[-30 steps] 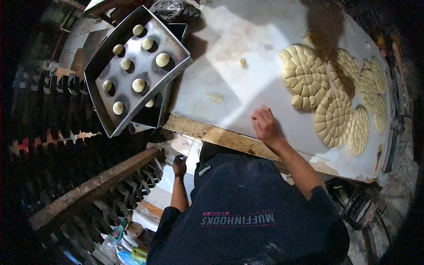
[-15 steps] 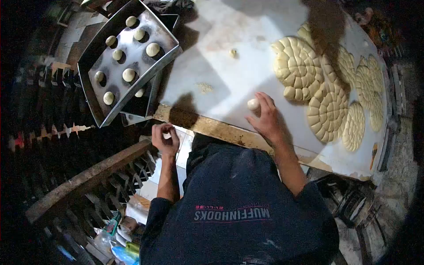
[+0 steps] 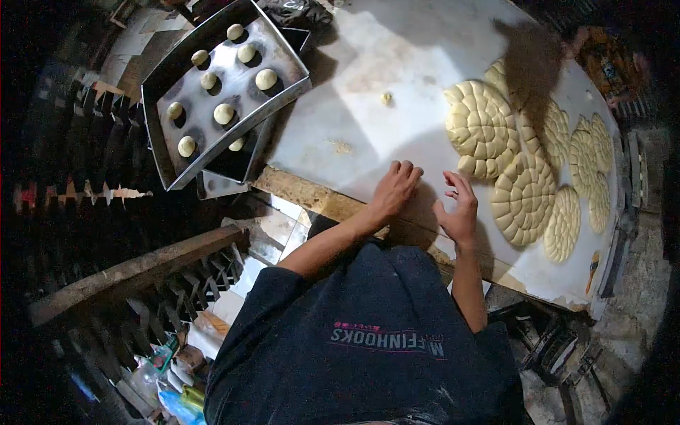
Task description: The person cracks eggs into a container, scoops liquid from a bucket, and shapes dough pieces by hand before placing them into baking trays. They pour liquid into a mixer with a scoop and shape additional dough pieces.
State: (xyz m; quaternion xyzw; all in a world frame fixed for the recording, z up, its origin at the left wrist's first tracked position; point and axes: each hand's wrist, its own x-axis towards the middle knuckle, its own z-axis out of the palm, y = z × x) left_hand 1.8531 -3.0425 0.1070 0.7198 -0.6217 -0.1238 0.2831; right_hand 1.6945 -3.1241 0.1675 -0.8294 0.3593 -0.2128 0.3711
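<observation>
My left hand is on the table near its front edge, palm down with the fingers curled together; whatever is beneath it is hidden. Just to its right is my right hand, thumb and bent fingers apart, with nothing visible between them. A small piece of dough lies farther back on the table. Right of my hands is a round slab of dough cut into many pieces, and another scored slab lies in front of it.
At the upper left, a metal tray holds several round dough balls, over another tray. More scored slabs and a brush lie at the right. Part of another person shows at the upper right. Crumbs dot the table.
My left hand has come from beyond the table's front edge onto the table beside my right hand. The white dough ball near my right hand is out of sight. My right hand has shifted slightly right.
</observation>
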